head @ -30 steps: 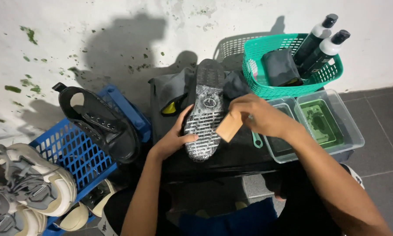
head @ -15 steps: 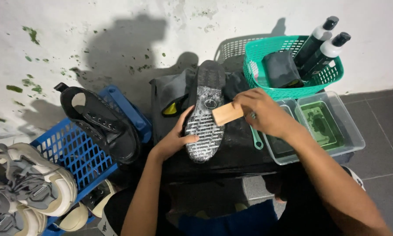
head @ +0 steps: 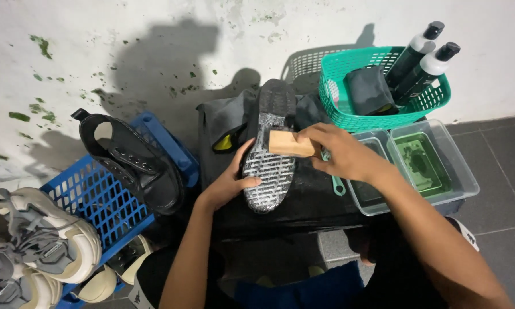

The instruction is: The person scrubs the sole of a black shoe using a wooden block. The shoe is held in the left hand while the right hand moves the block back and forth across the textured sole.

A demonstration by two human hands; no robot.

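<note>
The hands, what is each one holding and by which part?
The right hand grips a wooden brush by its block, on the sole. The left hand holds the upturned shoe by its side edge.

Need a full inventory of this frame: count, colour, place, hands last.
shoe: 1, dark, sole up with wet foam, centre of the black work surface
wooden brush: 1, tan, on the sole
blue crate: 1, left
black boot: 1, lying on the blue crate
cream sneakers: 2, far left by the crate
green basket: 1, top right
bottles: 2, black with white collars, in the green basket
dark cloth: 1, in the green basket
clear tubs: 2, greenish water, right
left hand: 1, steadies the shoe's side
right hand: 1, grips the wooden brush
</note>
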